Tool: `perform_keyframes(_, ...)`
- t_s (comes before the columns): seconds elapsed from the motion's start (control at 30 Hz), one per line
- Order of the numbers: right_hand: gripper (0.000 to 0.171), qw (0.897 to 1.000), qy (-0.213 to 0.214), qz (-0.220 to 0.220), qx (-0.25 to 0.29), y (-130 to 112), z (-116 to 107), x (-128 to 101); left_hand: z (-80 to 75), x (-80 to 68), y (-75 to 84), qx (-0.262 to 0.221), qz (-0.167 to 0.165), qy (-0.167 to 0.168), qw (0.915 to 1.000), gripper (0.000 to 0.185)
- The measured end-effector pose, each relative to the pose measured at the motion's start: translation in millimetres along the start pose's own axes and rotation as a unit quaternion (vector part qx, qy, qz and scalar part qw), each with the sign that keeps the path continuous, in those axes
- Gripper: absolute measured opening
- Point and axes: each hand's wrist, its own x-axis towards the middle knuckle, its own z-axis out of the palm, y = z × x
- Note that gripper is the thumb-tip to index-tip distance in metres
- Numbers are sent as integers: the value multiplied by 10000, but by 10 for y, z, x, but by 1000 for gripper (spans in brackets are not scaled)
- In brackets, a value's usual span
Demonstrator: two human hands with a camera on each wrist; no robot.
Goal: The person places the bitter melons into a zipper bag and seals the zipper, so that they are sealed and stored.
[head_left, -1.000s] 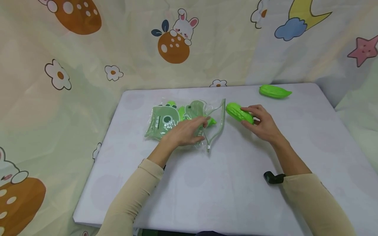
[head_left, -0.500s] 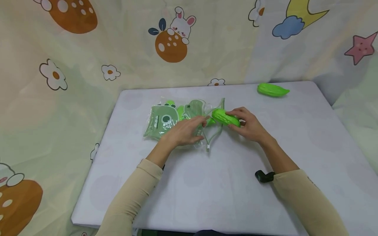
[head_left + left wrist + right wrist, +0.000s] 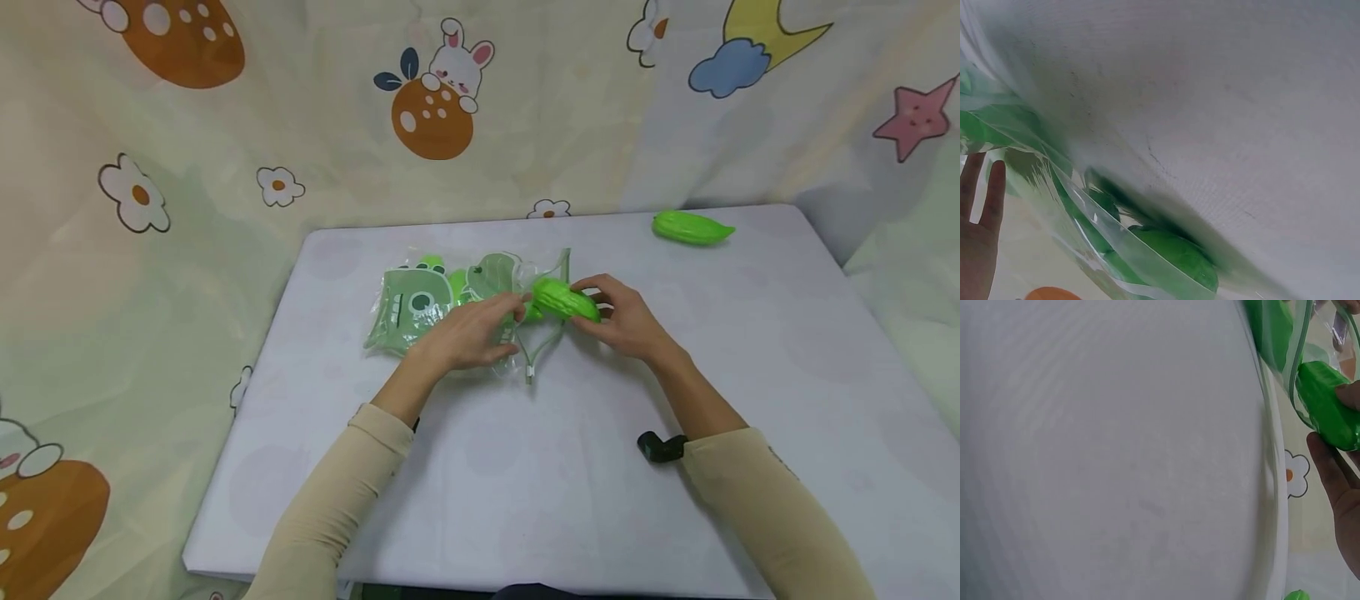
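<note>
A bumpy bright green toy bitter melon (image 3: 564,300) is gripped between the thumb and fingers of my right hand (image 3: 618,312). In the right wrist view, the front end of the bitter melon (image 3: 1325,403) is at the open mouth of a clear zip bag (image 3: 1300,340). The zip bag (image 3: 411,310) has green cartoon animal prints and holds other bright green pieces. My left hand (image 3: 472,333) lies over the bag near its mouth, thumb and index finger spread apart. Two of its fingers (image 3: 995,190) look straight against the plastic in the left wrist view.
Another smooth green toy vegetable (image 3: 692,227) lies at the table's back right. The zip slider (image 3: 529,371) hangs at the near side of the bag's mouth. A printed cloth (image 3: 330,133) rises behind the white table (image 3: 480,500).
My right hand has carried the bitter melon leftward from beside the bag to its mouth. My left hand has stayed in place on the bag.
</note>
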Motion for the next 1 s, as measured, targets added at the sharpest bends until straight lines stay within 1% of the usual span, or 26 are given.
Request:
perform_keyframes(0.23,45,9994,109,259,-224,-34,78,35,-2,4,16,-46,17,46,10000,44)
perform_keyframes(0.3,43,9994,38,277,-221,-57,94,42,1,10,19,-50,12,46,10000,45)
perform_keyframes(0.43,42,9991,-257,325,-46,-91,116,50,1,25,17,3,45,139,9999,46)
perform_keyframes(0.53,41,9975,-657,256,-9,-97,156,57,-4,34,17,-36,77,189,9998,45)
perform_keyframes(0.6,42,9960,-886,135,23,-102,195,61,-8,37,21,-129,87,152,9998,45)
perform_keyframes(0.67,42,9948,-1015,37,37,-113,229,62,-4,43,26,-185,93,94,9997,44)
perform_keyframes(0.77,40,9953,-965,-70,107,-134,261,64,-1,49,35,-231,110,60,9997,45)
perform_keyframes(1.0,38,9952,-896,-360,182,-143,292,77,17,44,27,-209,106,126,9996,47)
